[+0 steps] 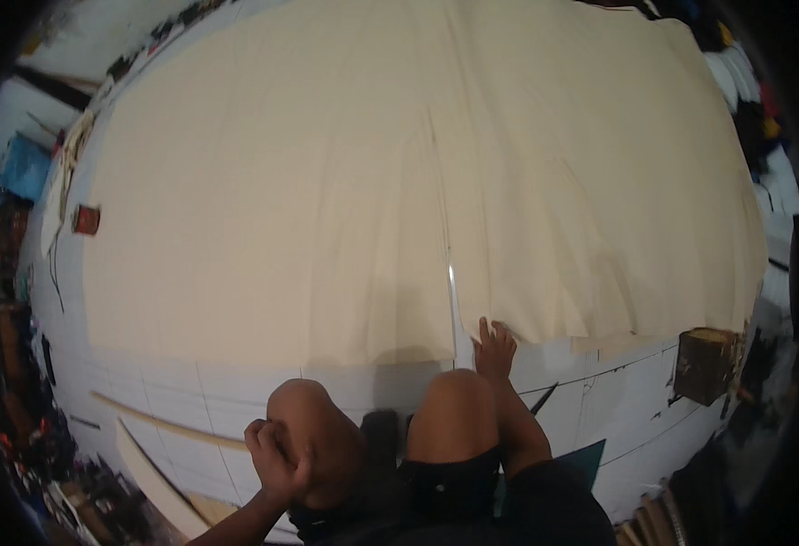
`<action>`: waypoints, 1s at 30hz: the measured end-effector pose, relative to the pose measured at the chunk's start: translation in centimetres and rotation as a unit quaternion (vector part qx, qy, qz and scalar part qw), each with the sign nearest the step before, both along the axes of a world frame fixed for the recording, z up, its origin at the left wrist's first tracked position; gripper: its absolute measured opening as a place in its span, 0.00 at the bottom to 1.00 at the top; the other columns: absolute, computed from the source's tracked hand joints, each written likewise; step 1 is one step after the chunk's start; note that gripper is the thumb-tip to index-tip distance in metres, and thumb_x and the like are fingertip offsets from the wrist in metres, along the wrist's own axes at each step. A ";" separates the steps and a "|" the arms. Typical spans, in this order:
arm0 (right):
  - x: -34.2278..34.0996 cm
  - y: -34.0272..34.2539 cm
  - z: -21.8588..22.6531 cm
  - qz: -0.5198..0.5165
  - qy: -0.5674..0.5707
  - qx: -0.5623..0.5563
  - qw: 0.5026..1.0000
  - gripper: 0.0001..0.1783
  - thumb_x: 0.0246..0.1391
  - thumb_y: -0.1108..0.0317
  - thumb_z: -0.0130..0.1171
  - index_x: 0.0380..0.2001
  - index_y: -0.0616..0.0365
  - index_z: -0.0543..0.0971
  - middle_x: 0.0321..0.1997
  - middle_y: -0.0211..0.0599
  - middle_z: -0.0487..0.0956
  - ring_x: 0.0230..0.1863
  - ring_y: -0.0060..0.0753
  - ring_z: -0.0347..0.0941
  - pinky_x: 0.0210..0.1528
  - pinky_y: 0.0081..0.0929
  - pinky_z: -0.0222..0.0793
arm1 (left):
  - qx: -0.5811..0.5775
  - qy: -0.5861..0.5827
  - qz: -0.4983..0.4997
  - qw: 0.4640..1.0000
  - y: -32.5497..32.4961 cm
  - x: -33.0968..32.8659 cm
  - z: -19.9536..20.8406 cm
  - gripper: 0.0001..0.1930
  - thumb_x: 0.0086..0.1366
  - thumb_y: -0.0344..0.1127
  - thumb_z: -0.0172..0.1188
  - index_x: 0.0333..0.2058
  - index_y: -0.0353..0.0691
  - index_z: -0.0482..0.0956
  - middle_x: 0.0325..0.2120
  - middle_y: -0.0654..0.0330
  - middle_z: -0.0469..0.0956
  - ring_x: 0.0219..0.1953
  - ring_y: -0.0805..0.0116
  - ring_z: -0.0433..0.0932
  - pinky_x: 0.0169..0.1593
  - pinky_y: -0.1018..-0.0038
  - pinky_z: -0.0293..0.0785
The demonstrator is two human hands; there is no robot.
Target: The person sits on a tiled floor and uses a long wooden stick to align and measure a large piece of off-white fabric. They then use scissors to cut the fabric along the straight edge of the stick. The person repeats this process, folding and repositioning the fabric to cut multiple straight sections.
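Note:
A large cream sheet of cloth-like material lies spread over the white floor in front of me. A narrow slit runs up from its near edge, with white showing through. My right hand rests at the near edge just right of the slit, fingers stretched and apart, fingertips on the sheet. By my left knee, my left hand has loosely bent fingers, its thumb held apart, and nothing visible in it. To the right of the slit, the sheet is rippled and its near edge is uneven.
A small reddish tin stands at the sheet's left edge. A brown block sits at its near right corner. Long pale strips lie at lower left, a dark green flat piece at lower right. Clutter lines both sides.

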State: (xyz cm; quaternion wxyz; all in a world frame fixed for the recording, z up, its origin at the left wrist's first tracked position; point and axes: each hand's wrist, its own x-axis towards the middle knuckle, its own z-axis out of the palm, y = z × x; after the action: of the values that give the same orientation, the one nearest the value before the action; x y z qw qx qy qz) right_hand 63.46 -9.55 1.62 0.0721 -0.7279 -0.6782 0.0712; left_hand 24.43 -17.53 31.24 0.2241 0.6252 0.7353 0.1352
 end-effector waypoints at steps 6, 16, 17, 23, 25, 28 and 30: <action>8.3 4.9 2.8 -0.148 0.106 -0.154 0.971 0.25 0.64 0.58 0.51 0.60 0.59 0.72 0.56 0.57 0.74 0.58 0.57 0.70 0.61 0.47 0.64 | -0.164 -0.009 -0.063 0.984 -0.8 2.1 7.9 0.34 0.49 0.50 0.69 0.49 0.35 0.68 0.49 0.40 0.65 0.52 0.40 0.66 0.55 0.49 0.65; 22.8 12.5 29.2 -0.587 0.441 0.092 0.673 0.39 0.66 0.38 0.45 0.54 0.69 0.74 0.51 0.49 0.78 0.52 0.45 0.73 0.56 0.38 0.68 | -0.411 0.022 -0.099 0.906 1.0 9.2 19.2 0.33 0.56 0.57 0.62 0.51 0.38 0.70 0.50 0.44 0.69 0.54 0.42 0.68 0.55 0.47 0.66; 23.0 13.2 31.8 -0.597 0.440 0.126 0.659 0.38 0.65 0.38 0.46 0.54 0.68 0.74 0.50 0.47 0.78 0.51 0.42 0.73 0.54 0.38 0.69 | -0.423 0.021 -0.104 0.900 1.9 10.1 19.5 0.33 0.56 0.58 0.61 0.51 0.38 0.70 0.50 0.44 0.69 0.54 0.42 0.69 0.54 0.47 0.67; 20.2 12.1 44.1 -0.414 0.274 0.126 0.859 0.33 0.71 0.47 0.41 0.49 0.75 0.74 0.43 0.56 0.78 0.42 0.49 0.75 0.48 0.40 0.70 | -0.303 -0.054 -0.127 0.943 9.0 18.5 15.4 0.24 0.62 0.47 0.62 0.50 0.35 0.74 0.48 0.44 0.73 0.53 0.44 0.72 0.57 0.54 0.69; 18.5 9.7 47.0 -0.303 0.280 0.024 0.911 0.23 0.70 0.58 0.46 0.39 0.72 0.75 0.34 0.59 0.77 0.36 0.56 0.74 0.41 0.44 0.69 | -0.263 -0.187 -0.045 0.946 18.2 26.4 19.7 0.22 0.65 0.43 0.62 0.52 0.35 0.75 0.48 0.44 0.75 0.54 0.45 0.73 0.59 0.58 0.69; 14.7 12.6 54.3 -0.023 0.319 0.061 0.945 0.14 0.64 0.66 0.50 0.38 0.69 0.77 0.33 0.59 0.78 0.34 0.64 0.75 0.37 0.49 0.71 | -0.246 -0.447 0.008 0.860 28.9 35.9 28.3 0.39 0.63 0.51 0.65 0.65 0.34 0.62 0.54 0.40 0.72 0.59 0.54 0.72 0.61 0.60 0.66; 15.5 12.3 53.7 0.094 0.352 0.027 0.931 0.16 0.64 0.63 0.50 0.38 0.68 0.78 0.35 0.57 0.79 0.36 0.60 0.77 0.39 0.45 0.73 | -0.254 -0.425 -0.047 0.868 31.8 38.9 30.2 0.39 0.62 0.40 0.60 0.68 0.38 0.54 0.50 0.36 0.74 0.50 0.46 0.77 0.55 0.56 0.72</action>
State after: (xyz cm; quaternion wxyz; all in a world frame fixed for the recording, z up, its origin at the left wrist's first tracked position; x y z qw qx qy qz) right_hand 78.97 2.80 55.27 0.3185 -0.5871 -0.6763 0.3106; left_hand 63.36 14.25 61.46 0.6715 0.4626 0.5482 0.1859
